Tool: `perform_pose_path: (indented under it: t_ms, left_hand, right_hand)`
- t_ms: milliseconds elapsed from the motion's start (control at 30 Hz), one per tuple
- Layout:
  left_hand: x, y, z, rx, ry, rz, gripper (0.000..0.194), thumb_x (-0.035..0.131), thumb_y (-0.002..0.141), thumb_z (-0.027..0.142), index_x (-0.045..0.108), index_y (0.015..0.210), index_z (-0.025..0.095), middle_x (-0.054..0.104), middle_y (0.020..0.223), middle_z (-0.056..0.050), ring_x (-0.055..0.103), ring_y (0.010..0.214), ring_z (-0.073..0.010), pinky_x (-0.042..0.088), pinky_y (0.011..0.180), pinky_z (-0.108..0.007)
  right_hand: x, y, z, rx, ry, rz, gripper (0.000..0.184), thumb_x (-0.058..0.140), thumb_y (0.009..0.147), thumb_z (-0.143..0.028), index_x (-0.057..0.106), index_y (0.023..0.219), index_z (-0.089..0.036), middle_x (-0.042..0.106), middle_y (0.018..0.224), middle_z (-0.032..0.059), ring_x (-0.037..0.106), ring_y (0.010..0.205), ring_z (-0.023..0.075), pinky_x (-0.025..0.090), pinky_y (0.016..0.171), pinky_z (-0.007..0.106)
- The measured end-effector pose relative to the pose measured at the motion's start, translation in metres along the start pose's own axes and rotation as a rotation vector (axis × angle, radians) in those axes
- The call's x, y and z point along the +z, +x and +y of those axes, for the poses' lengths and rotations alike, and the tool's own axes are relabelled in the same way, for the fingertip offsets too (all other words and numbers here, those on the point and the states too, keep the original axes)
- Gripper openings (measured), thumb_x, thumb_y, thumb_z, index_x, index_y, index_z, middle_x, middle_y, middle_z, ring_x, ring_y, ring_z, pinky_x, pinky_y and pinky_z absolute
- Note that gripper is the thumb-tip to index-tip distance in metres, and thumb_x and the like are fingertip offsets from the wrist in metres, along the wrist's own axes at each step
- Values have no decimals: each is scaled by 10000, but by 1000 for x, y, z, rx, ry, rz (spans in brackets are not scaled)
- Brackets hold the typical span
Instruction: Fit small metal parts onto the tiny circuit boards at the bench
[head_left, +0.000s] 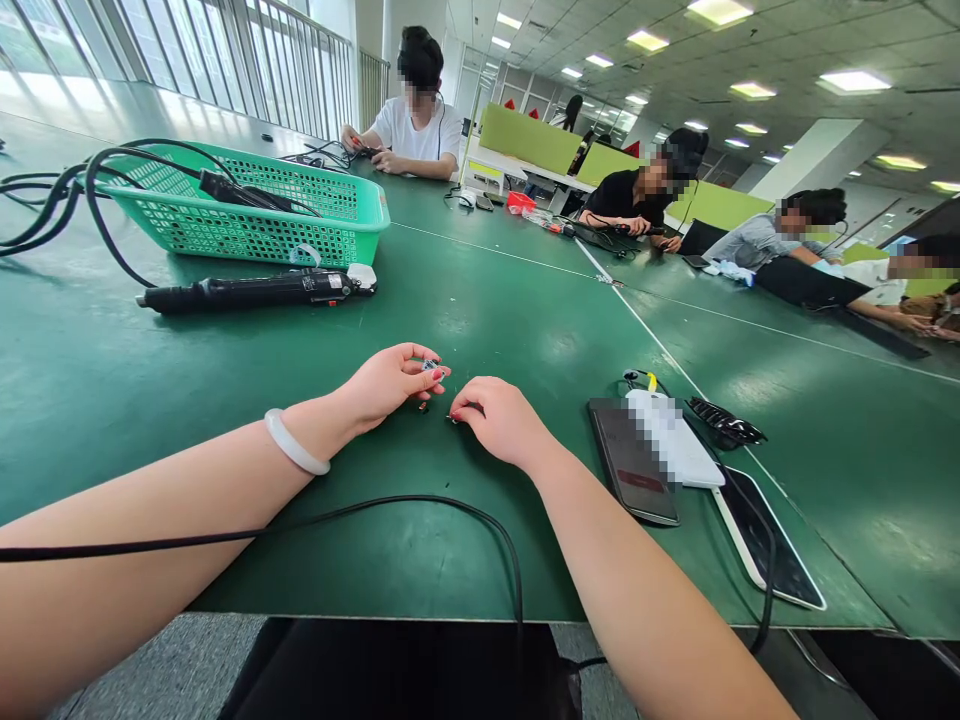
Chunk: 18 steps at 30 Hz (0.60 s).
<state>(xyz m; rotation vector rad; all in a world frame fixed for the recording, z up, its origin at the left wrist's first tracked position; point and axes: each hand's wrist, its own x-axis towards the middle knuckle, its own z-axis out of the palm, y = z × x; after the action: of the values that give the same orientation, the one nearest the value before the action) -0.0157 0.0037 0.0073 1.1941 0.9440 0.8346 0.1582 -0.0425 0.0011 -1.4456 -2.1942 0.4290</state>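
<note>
My left hand (pixel 390 383) rests on the green table (pixel 225 420), thumb and fingers pinched on a small dark part (pixel 430 367) held just above the surface. A white bangle (pixel 294 444) sits on that wrist. My right hand (pixel 499 420) lies close to the right of it, fingers curled down with the tips touching the table beside another tiny dark piece (pixel 424 405); whether it grips anything is hidden. A black electric screwdriver (pixel 255 291) lies further back on the left, away from both hands.
A green plastic basket (pixel 247 210) with black cables stands at the back left. Two phones (pixel 632 460) and a white device lie to the right. A black cable (pixel 450 510) loops near the front edge. Several other people work at the far side.
</note>
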Motion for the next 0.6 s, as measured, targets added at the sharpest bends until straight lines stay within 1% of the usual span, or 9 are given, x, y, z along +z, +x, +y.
perform_pose_path:
  t_ms: [133,167,233,300,367,500,600]
  left_hand:
    - [1,0,-3,-4,-22,-73,240,695,723,100,509,868,142,698,901,-65,663,714,-129,459,618,-259]
    - [1,0,-3,-3,-20,-88,241,689,722,85,505,867,144,699,884,-54,666,718,-126,466,638,-261]
    - [1,-1,-4,-1,-10,-114,244,678,717,58,503,860,146,698,826,-30,666,723,-116,480,685,-264]
    - [2,-2,-4,6,8,-135,255,680,700,37,504,848,146,688,761,-6,656,707,-102,485,708,-260]
    - [3,-2,-3,24,26,-156,267,687,682,26,504,835,146,673,709,14,637,663,-87,482,691,-248]
    - [5,-4,-3,50,34,-175,263,695,668,25,506,807,142,652,661,32,607,603,-74,474,645,-236]
    - [6,-5,-2,52,4,-173,236,688,687,22,511,797,133,653,649,27,602,596,-67,471,632,-220]
  right_hand:
    - [-3,-1,-3,90,162,250,134,571,807,-165,657,707,-193,636,766,5,524,667,115,418,642,264]
    - [-3,-1,-4,107,204,301,122,579,805,-184,654,710,-193,638,764,6,522,656,115,419,628,263]
    - [-2,-2,-6,120,281,360,118,584,804,-215,651,709,-194,643,766,9,525,651,118,426,619,265]
    - [1,-2,-9,122,344,388,122,592,802,-246,654,709,-197,641,765,7,521,639,115,432,615,267]
    - [4,-2,-12,115,385,409,122,606,797,-275,665,721,-201,636,772,4,510,627,110,432,606,266]
    - [9,-1,-17,81,390,417,100,625,783,-264,701,735,-219,625,773,-3,488,620,101,424,591,257]
    - [9,-2,-19,88,396,422,104,631,781,-269,727,761,-235,623,777,-3,487,611,98,418,571,254]
